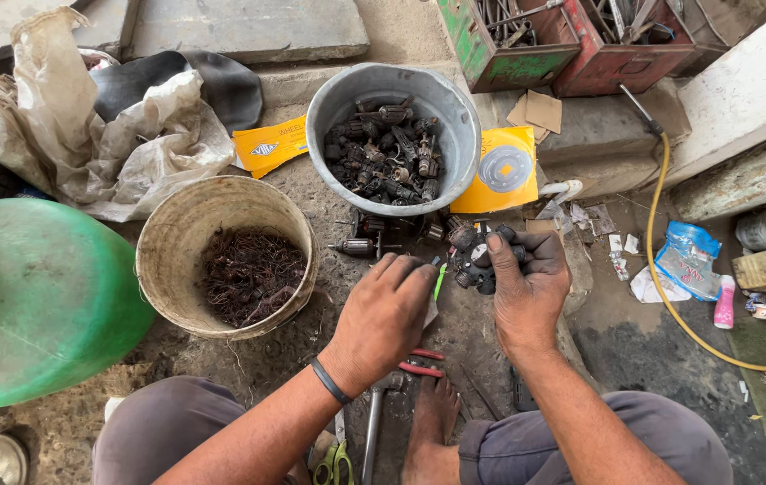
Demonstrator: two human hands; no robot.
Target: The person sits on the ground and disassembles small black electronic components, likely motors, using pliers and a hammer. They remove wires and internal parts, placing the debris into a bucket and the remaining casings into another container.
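Right hand gripped a dark armature, fingers closed around it; left hand pinched a green-handled tool at it—best kept steady, close over the floor.

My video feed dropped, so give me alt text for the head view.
Seated on the ground, a person's right hand grips a dark motor armature while the left hand holds a green-handled tool to it. Ahead are a metal bowl of armatures and a bucket of wire scraps.
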